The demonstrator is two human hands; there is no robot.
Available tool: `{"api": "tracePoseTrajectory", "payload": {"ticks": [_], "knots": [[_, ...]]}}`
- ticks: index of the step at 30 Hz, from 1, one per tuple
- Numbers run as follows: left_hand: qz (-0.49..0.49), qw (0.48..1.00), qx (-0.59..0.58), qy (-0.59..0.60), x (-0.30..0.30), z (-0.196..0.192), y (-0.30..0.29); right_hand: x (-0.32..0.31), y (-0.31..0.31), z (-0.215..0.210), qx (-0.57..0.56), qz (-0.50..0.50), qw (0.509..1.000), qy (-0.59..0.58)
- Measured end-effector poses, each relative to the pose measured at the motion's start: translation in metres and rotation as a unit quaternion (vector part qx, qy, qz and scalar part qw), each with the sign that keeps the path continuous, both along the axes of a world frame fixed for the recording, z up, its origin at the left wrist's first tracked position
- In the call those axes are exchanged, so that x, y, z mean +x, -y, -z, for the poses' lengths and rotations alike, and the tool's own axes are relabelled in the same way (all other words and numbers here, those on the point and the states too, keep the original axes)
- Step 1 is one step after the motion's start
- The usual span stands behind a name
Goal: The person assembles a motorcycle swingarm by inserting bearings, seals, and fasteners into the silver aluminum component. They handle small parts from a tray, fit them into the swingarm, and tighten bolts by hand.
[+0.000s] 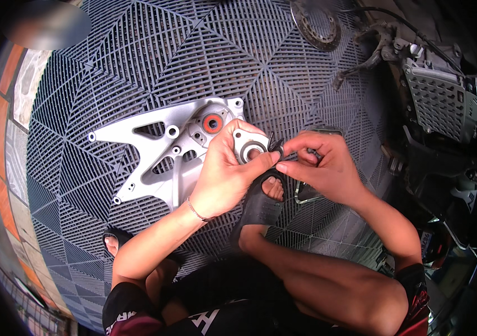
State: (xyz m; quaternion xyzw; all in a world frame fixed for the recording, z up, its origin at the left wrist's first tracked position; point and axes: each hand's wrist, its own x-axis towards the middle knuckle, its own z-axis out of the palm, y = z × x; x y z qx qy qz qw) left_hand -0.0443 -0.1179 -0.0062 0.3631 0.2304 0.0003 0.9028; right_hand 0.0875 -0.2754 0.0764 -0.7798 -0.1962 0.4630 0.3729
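My left hand (224, 176) is closed around a small silver metal flange (239, 136) with a round ring in its middle, held up in front of me. A thin black piece, like a cable or rubber strip (274, 143), sits at the flange's right edge, by my left thumb. My right hand (331, 168) meets it there, thumb and forefinger pinched together at its end; their grip hides most of what lies between them. Behind and left of my left hand, a large silver cast bracket (146, 155) lies on the floor, with an orange-red ring (213, 123) set in it.
Grey slatted floor tiles (193, 50) spread under everything. My sandalled foot (261, 210) is just below my hands, beside a clear-edged tray (305, 194). A brake disc (333, 40) lies far right. Dark motorcycle parts with a perforated grey guard (442, 103) stand along the right.
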Motion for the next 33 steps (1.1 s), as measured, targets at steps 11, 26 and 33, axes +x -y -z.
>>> {"api": "tracePoseTrajectory", "payload": {"ticks": [11, 26, 33], "knots": [[-0.024, 0.997, -0.075, -0.028, 0.0, -0.007, 0.006, -0.004, 0.002, 0.0, 0.109, -0.15, 0.941, 0.284], [-0.008, 0.999, -0.032, -0.002, -0.006, -0.011, 0.004, 0.01, 0.005, 0.005, 0.172, -0.18, 0.924, 0.288], [0.037, 0.999, -0.033, 0.017, -0.006, -0.014, -0.008, 0.013, 0.004, 0.003, 0.187, -0.191, 0.917, 0.296]]}}
